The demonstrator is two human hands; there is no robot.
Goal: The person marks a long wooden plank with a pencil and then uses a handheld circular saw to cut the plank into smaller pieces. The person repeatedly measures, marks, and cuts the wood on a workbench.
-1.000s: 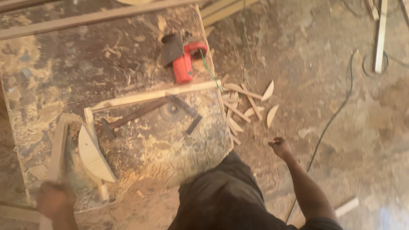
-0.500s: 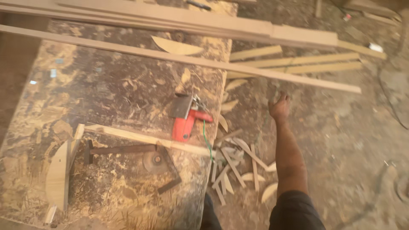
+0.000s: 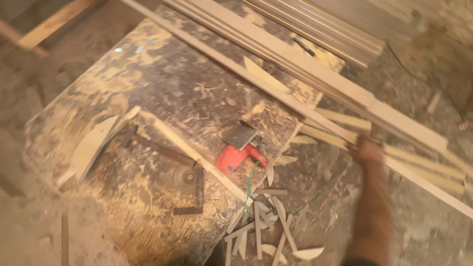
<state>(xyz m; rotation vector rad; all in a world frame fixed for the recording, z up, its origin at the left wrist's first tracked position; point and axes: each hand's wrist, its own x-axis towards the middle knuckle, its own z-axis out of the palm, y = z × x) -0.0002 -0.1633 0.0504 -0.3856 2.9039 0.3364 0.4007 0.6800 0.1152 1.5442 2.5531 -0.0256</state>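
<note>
A long, thin pale wooden strip [image 3: 276, 93] is seen running diagonally from the upper left across the far edge of a worn, sawdust-covered chipboard worktable [image 3: 162, 88] and down to the right over the floor. It is reached by the right hand [image 3: 365, 151], which is blurred; the hand is placed at or on the strip just past the table's corner, but whether the fingers are closed round it cannot be told. The forearm is stretched straight out from the lower edge of the view. The left hand is not seen.

Behind the strip, a stack of broad pale wooden boards [image 3: 315, 69] is laid in the same direction. On the table, a red handheld power tool with a grey metal base plate [image 3: 240, 148] is set near the right edge, its green cord [image 3: 250, 180] trailing off the table. A curved pale wooden offcut [image 3: 91, 145] is laid near the left corner, and a dark metal square [image 3: 189, 189] beside a thin batten [image 3: 197, 157]. Pale wooden scraps [image 3: 266, 231] are scattered on the dusty floor below the tool.
</note>
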